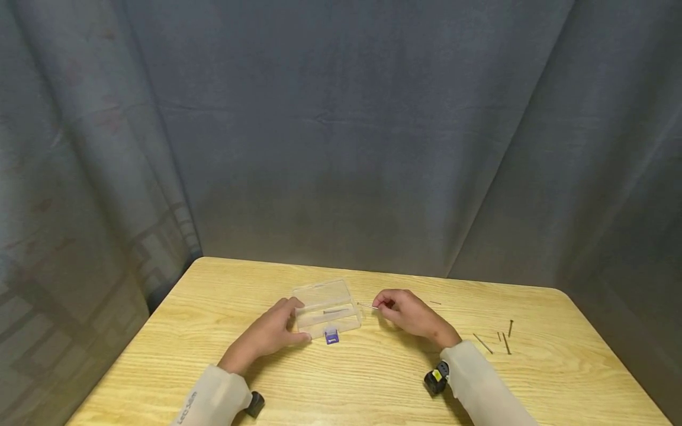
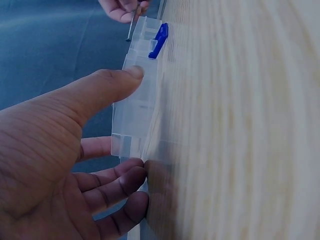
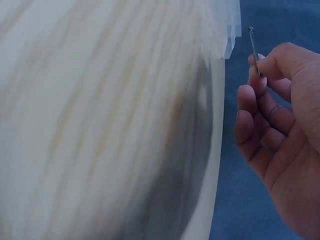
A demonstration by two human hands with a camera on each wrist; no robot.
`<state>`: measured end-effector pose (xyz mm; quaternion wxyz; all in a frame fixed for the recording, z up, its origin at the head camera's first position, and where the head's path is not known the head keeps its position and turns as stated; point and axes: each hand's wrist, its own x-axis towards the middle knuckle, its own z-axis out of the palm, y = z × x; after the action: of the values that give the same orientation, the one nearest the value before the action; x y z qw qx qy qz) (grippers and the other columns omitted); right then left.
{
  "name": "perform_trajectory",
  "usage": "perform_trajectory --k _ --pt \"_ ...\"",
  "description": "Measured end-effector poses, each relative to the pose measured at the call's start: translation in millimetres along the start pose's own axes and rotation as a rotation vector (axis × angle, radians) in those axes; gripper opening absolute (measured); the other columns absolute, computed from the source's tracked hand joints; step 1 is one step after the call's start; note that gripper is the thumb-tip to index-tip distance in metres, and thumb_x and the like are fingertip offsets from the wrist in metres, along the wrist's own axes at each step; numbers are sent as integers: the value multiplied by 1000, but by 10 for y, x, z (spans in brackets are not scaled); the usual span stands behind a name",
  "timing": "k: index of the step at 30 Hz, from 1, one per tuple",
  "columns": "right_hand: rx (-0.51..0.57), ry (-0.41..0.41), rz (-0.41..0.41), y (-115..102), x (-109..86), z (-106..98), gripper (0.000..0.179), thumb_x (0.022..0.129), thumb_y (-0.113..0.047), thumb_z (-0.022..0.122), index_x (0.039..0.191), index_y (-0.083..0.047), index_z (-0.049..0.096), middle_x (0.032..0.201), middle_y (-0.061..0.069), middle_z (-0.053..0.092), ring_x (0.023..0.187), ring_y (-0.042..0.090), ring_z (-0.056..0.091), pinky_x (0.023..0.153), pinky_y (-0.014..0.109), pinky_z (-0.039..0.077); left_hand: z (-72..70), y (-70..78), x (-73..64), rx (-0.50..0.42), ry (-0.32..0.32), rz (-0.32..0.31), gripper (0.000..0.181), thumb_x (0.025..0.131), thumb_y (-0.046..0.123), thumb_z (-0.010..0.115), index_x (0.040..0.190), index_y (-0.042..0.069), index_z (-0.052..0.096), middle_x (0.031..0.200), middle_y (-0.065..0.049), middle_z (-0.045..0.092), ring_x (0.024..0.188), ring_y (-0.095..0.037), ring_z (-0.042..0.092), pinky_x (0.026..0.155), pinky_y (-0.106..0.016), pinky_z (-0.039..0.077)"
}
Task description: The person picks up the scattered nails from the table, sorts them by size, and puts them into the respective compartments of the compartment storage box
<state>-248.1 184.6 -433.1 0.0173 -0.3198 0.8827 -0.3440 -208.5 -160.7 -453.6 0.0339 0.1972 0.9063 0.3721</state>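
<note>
A clear plastic box (image 1: 306, 326) lies on the table with its lid (image 1: 322, 293) folded back and a blue latch (image 1: 331, 338) at its front. Inside it are slender metal nails (image 1: 334, 311); how many I cannot tell. My left hand (image 1: 269, 330) holds the box by its left end, thumb on the front wall (image 2: 132, 100) and index finger behind. Between the thumb and index finger of my right hand (image 1: 410, 313), a nail (image 3: 253, 42) is pinched, its head pointing toward the box. That nail is just right of the box, above the table.
On the right of the wooden table (image 1: 373, 384) lie several loose nails, among them a long one (image 1: 483, 344), a dark one (image 1: 506, 344) and another (image 1: 511, 328). A small one (image 1: 436, 303) lies behind my right hand. Grey curtains (image 1: 341, 148) hang around the table.
</note>
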Motion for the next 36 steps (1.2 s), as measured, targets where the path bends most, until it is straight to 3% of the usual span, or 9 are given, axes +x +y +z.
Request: perform_trajectory --k 8,23,29,36 --pt "-32 -14 -4 -162 189 80 15 106 -5 57 108 -5 72 103 6 69 87 13 56 80 33 49 -14 -17 -4 4 2 -3 64 85 32 87 133 3 56 112 -7 57 90 -18 52 82 -43 47" --pt "-78 -9 -18 -431 487 326 14 105 -7 61 107 -9 74 99 1 70 84 9 57 77 32 50 -29 15 11 9 9 10 61 83 30 89 128 4 58 105 -6 56 88 -20 50 79 -42 45" --pt "-37 14 -13 -501 546 357 15 105 -7 60 110 -8 74 100 -3 68 88 11 59 79 33 50 -26 10 10 19 15 8 60 83 31 89 128 5 58 105 -5 56 88 -19 51 80 -41 45" --pt "28 43 -5 -522 517 304 15 105 -9 61 113 -5 74 109 2 71 91 16 60 78 34 49 -22 20 28 20 15 10 61 83 31 89 127 4 58 106 -6 56 90 -20 51 82 -43 46"
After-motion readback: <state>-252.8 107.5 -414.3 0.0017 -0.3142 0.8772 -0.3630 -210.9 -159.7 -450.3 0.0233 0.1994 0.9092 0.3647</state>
